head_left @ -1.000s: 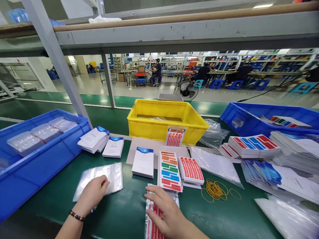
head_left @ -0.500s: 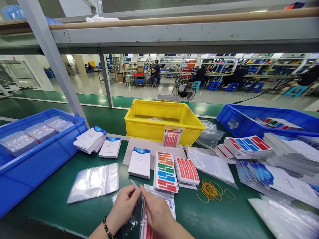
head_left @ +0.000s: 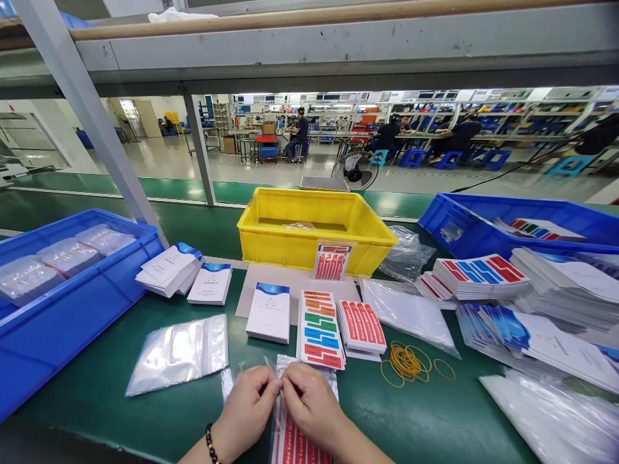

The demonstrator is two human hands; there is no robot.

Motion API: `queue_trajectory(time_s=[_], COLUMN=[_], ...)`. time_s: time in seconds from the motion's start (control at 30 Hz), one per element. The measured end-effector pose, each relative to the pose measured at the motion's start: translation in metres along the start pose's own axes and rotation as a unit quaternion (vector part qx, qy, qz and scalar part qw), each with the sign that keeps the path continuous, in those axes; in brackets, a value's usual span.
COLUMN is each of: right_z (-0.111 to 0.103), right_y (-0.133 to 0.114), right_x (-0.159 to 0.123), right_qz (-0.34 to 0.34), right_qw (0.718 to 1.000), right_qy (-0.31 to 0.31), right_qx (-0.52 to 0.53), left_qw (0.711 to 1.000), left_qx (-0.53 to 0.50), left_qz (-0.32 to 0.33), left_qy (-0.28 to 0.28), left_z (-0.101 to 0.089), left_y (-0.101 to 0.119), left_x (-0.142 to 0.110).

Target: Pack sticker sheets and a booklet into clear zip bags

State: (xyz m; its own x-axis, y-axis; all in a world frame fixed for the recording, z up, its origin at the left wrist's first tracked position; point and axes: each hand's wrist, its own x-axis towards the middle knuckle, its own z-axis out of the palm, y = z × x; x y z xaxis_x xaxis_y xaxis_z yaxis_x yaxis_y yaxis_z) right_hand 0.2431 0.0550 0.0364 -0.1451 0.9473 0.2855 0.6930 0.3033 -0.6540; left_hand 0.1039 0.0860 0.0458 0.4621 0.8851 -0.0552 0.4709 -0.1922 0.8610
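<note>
My left hand and my right hand meet at the front middle of the table, both closed in a pinch with fingertips touching. Between them they grip the edge of a clear plastic bag, mostly hidden by the hands. Beneath my right hand lies a bagged red-striped sticker sheet. Just beyond the hands are a stack of white booklets with blue tops, multicoloured sticker sheets and red sticker sheets. A pile of clear zip bags lies to the left.
A yellow bin stands behind the stacks, with blue bins left and right. Yellow rubber bands, more booklets and plastic bags lie to the right. A metal post rises at left.
My fingers have shifted from pointing forward together to a tighter pinch, fingertips facing each other, slightly lower. More of the red-striped sheet shows below. The view has tilted slightly.
</note>
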Motion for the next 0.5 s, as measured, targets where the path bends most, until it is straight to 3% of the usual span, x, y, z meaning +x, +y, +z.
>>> queue_trajectory(time_s=[0.1,0.23,0.37,0.5], right_z=[0.003,-0.001,-0.007,-0.009], right_y=[0.004,0.005,-0.004,-0.006], right_x=[0.000,0.001,-0.002,-0.004], right_qz=[-0.032,-0.051,-0.129,-0.139], right_qw=[0.992,0.977,0.979,0.979], right_qy=[0.067,0.133,0.097,0.045], right_qx=[-0.103,-0.157,-0.125,-0.141], left_qw=[1.000,0.998,0.992,0.992], left_qx=[0.028,-0.033,-0.081,-0.084], left_qz=[-0.007,-0.058,-0.092,-0.087], left_qy=[-0.005,-0.006,0.014,0.025], left_z=[0.001,-0.001,-0.008,-0.020], left_y=[0.004,0.008,0.006,0.008], left_x=[-0.002,0.001,0.009,0.011])
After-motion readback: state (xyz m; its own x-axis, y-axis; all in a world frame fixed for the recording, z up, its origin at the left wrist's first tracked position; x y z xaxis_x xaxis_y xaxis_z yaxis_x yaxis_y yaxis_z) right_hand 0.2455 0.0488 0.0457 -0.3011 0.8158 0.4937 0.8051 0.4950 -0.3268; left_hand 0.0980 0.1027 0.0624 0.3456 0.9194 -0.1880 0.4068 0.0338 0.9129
